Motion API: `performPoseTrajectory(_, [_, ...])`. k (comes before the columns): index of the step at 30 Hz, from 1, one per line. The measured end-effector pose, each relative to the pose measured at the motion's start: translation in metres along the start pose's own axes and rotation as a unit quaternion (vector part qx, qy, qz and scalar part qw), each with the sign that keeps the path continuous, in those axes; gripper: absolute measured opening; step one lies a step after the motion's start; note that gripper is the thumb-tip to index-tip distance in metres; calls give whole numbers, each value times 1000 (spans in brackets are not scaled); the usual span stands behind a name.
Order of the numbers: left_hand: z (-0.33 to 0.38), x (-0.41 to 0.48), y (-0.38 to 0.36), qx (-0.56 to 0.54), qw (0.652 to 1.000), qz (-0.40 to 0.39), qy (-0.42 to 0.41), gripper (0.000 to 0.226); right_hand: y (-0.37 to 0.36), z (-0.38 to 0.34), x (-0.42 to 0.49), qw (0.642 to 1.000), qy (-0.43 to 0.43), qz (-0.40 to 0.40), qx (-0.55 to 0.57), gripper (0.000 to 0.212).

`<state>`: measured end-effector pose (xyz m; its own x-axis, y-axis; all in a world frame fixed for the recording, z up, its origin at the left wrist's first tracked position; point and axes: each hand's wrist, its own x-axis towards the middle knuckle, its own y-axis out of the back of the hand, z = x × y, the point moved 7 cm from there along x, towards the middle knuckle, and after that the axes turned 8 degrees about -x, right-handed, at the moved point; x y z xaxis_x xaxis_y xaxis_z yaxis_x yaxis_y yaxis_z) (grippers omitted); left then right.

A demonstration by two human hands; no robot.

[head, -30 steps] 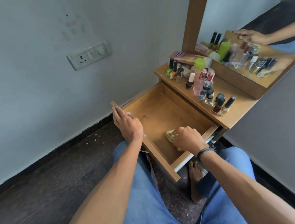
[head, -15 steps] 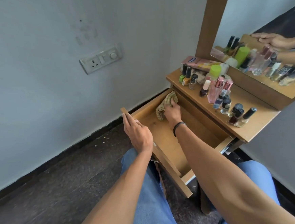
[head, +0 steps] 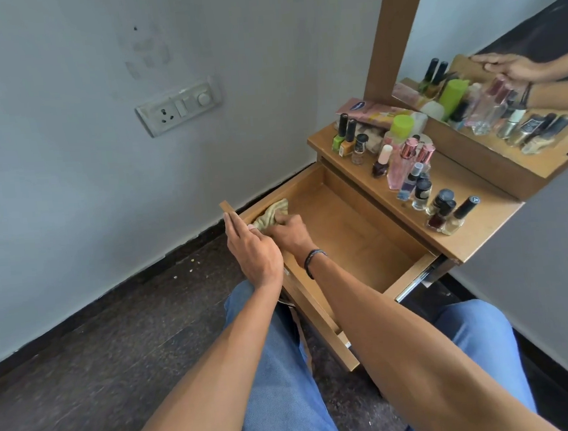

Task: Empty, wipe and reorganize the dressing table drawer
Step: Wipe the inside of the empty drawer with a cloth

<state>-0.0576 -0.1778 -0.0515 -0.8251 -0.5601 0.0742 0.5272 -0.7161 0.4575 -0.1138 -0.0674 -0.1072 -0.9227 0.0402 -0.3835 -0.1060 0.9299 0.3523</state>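
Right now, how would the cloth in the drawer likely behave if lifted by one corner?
The cloth is bunched in folds under the right hand, so it would probably droop limply. It looks thin, so likely light.

Drawer [head: 352, 233]: pulled out below tabletop [head: 460, 181].
Cloth [head: 272, 214]: in drawer's front corner nearest the wall, under right hand [head: 289, 233].
Left hand [head: 253, 251]: on drawer's front panel.
Bottles [head: 408, 171]: on tabletop, before mirror [head: 499, 28].

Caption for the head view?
Right hand presses a cloth into the open drawer; left hand rests on its front edge.
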Motion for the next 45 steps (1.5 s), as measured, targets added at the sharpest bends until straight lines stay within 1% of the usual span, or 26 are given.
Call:
performPoseTrajectory(1, [0,0,0,1,1000,0,0,50,3,2,-1,1000,10,-15,-7,36])
performPoseTrajectory(3, [1,0,1,3,1000,0,0,50,11,2,-5,997,21,-56,-42,31])
performPoseTrajectory(6, [3,-1,2,5,1000,-3,-1,50,25,0,-4,983,42,-105,-146,25])
performPoseTrajectory(10, [2,1,1,8,1000,-2,0,51,35,1,-17,950,54,-174,-255,38])
performPoseTrajectory(15, [3,0,1,11,1000,-4,-5,51,49,13,-52,928,53,-225,-292,43])
performPoseTrajectory(18, [2,0,1,9,1000,-2,-8,51,59,30,-74,922,31,-254,-291,38])
performPoseTrajectory(20, [2,0,1,10,1000,0,-11,51,68,40,-87,906,32,-267,-327,34])
performPoseTrajectory(21, [3,0,0,10,1000,0,-12,51,74,40,-91,894,50,-257,-363,36])
performPoseTrajectory(23, [3,1,0,10,1000,1,-11,51,89,29,-91,866,96,-191,-452,44])
performPoseTrajectory(25, [3,2,0,9,1000,3,-10,51,105,10,-83,826,145,-82,-538,44])
performPoseTrajectory(27, [3,3,0,9,1000,6,-8,51,113,-11,-71,768,206,20,-606,32])
performPoseTrajectory(28, [3,3,0,7,1000,5,-8,51,114,-22,-66,737,251,66,-624,26])
performPoseTrajectory(30, [2,2,-1,6,1000,4,-9,50,111,-43,-56,661,349,162,-644,26])
performPoseTrajectory(31, [3,3,-1,5,1000,3,-8,50,110,-51,-50,629,380,197,-649,29])
performPoseTrajectory(32, [3,3,-1,4,1000,3,-8,50,106,-55,-41,605,394,214,-658,34])
performPoseTrajectory(33, [2,3,-1,3,1000,4,-6,50,101,-55,-30,579,405,216,-674,37])
performPoseTrajectory(34, [2,3,-1,3,1000,4,-5,50,94,-54,-19,552,403,201,-702,36])
performPoseTrajectory(36, [2,3,-1,4,1000,4,-6,51,86,-43,2,508,357,150,-770,34])
performPoseTrajectory(37, [2,3,0,4,1000,3,-6,51,86,-33,9,491,328,127,-797,36])
performPoseTrajectory(39, [1,3,0,5,1000,4,-4,51,89,-9,17,475,279,78,-831,44])
performPoseTrajectory(40, [1,4,0,6,1000,4,-4,51,93,1,18,468,269,73,-838,48])
performPoseTrajectory(43, [1,4,-1,7,1000,5,-13,52,102,16,13,460,248,95,-847,62])
performPoseTrajectory(44, [0,4,-2,6,1000,6,-12,52,103,14,9,453,251,109,-848,64])
performPoseTrajectory(45, [-1,4,-2,4,1000,6,-11,52,103,13,4,439,250,111,-856,61])
